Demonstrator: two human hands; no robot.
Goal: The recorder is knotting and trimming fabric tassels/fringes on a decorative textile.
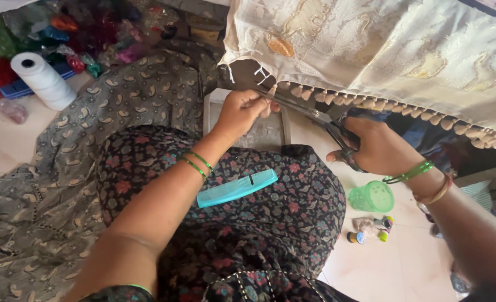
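Tassel edge under trim.
My left grip point(242, 109) pinches a tassel point(271, 90) of the cream cloth point(427, 61); my right grip point(374, 148) holds scissors point(315, 114), blades just beside it.

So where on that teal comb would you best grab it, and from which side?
Likely across the plain spine of the comb, coming from above. It lies flat on the lap, long and thin, tilted up to the right, so pinching its two long edges near the middle looks easiest. Both the left hand and right hand are busy with scissors.
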